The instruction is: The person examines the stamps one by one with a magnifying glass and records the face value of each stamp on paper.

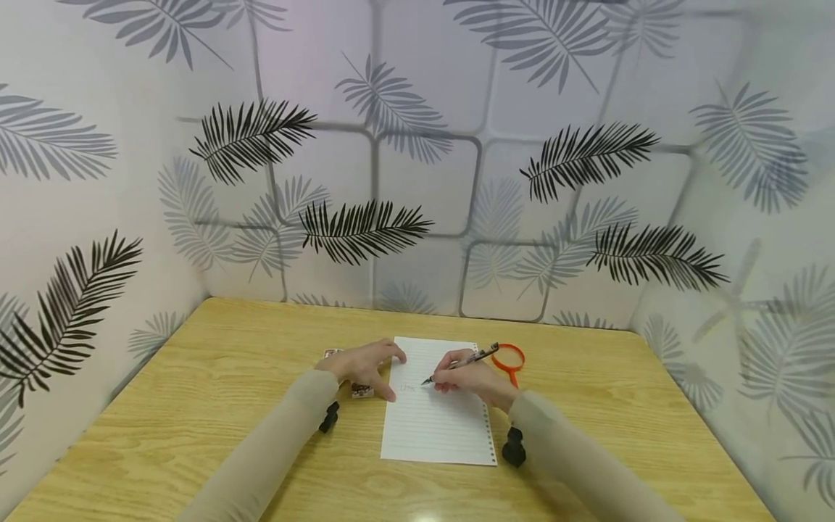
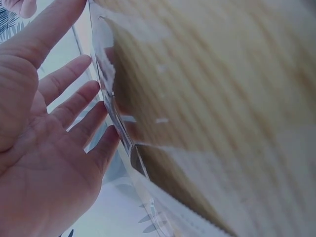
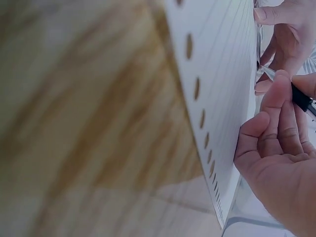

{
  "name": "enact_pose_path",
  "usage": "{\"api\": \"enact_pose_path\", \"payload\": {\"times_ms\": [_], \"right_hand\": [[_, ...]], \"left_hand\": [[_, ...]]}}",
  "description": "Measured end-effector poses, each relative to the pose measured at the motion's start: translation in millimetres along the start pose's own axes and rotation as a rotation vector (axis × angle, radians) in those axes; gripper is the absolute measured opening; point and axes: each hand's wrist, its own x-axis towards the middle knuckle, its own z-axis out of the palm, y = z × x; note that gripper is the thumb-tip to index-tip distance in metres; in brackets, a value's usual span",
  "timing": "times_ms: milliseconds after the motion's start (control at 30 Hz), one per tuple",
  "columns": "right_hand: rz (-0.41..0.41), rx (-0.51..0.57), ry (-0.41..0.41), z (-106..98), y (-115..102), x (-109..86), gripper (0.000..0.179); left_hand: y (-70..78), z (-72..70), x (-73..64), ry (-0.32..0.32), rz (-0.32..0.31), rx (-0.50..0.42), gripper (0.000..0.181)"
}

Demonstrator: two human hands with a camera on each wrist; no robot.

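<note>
On a wooden table (image 1: 169,420) lies a lined sheet (image 1: 437,431) — a person's left hand (image 1: 365,365), fingers spread, at its left edge, right hand (image 1: 472,377) pinching a pen (image 1: 481,354) near mid-page — where firm anchoring and light pressure should keep handwriting even.

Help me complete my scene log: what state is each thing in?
Lined paper: lying flat, faint marks written on it
Pen: uncapped, slanted, nib down at the paper
Right hand: gripping the pen
Left hand: resting at the paper's left edge
Red magnifying glass: lying beside the paper
Patterned item: partly covered by the left hand
</note>
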Motion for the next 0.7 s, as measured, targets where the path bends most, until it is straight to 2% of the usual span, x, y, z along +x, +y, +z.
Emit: {"api": "enact_pose_path", "payload": {"times_ms": [200, 700], "right_hand": [[-0.027, -0.027, -0.007, 1.3, -0.3, -1.5, 0.016], [-0.025, -0.065, 0.009, 1.7, 1.5, 1.2, 0.014]], "left_hand": [[-2.3, 0.3, 1.1, -0.002, 0.009, 0.006, 0.071], [-3.6, 0.5, 1.5, -0.008, 0.013, 0.002, 0.071]]}}
